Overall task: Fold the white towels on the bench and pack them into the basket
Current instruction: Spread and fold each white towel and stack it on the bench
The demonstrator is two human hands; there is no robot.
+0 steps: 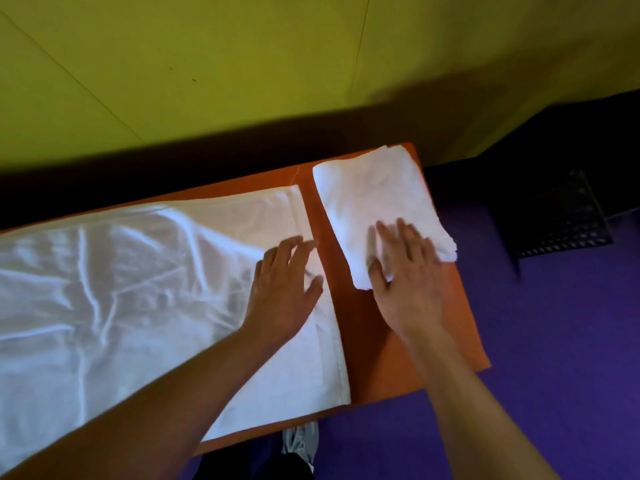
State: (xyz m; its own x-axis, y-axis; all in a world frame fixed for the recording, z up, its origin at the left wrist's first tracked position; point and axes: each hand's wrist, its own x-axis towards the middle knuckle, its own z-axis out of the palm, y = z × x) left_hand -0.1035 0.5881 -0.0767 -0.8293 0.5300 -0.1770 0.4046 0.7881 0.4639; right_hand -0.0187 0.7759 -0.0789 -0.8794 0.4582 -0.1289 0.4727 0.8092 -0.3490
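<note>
A large white towel (145,289) lies spread and wrinkled over most of the orange bench (398,341). A smaller folded white towel (374,199) sits at the bench's right end, its far corner hanging over the edge. My left hand (284,289) rests flat, fingers straight, on the right edge of the large towel. My right hand (405,278) lies flat with fingers spread on the near end of the folded towel. A dark basket (554,216) with a perforated wall stands on the floor to the right of the bench.
A yellow-green wall (242,64) runs behind the bench. Purple floor (554,341) surrounds the bench on the right and front. My grey shoe (301,441) shows below the bench's near edge.
</note>
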